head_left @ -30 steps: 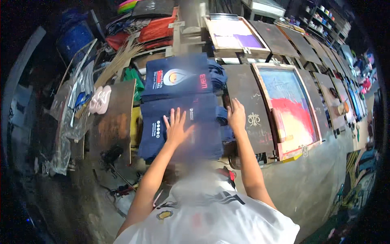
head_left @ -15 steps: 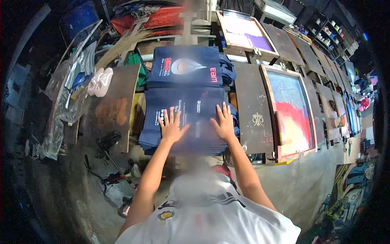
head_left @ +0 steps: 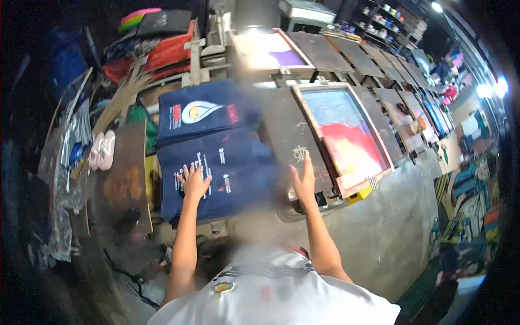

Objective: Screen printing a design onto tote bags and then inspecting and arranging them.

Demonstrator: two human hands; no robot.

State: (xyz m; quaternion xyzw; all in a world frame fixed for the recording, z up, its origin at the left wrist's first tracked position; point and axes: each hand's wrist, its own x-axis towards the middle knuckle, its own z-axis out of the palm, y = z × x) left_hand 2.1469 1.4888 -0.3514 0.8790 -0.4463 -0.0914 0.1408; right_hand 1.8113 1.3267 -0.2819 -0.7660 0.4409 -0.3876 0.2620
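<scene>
My left hand (head_left: 194, 184) rests on the lower stack of navy fabric bags (head_left: 184, 149) with white printing, fingers spread. Behind it lies a second navy stack (head_left: 173, 102) with a white drop-shaped print and red marks. My right hand (head_left: 303, 184) is just right of the lower stack, over the edge of a dark board (head_left: 290, 127), fingers extended and apart, holding nothing visible. A blurred strip hides part of the stacks' right side.
A wooden screen frame (head_left: 349, 151) with red and blue areas lies on the right, another (head_left: 268, 49) at the back. Further boards (head_left: 319, 51) line the tables. Pale shoes (head_left: 100, 151) and plastic sheeting (head_left: 65, 211) are left; a shelf rack (head_left: 390, 24) stands back right.
The view has swung, shifting the scene leftward. My right hand has left the lower stack's right edge toward the board beside it; my left hand remains on the stack.
</scene>
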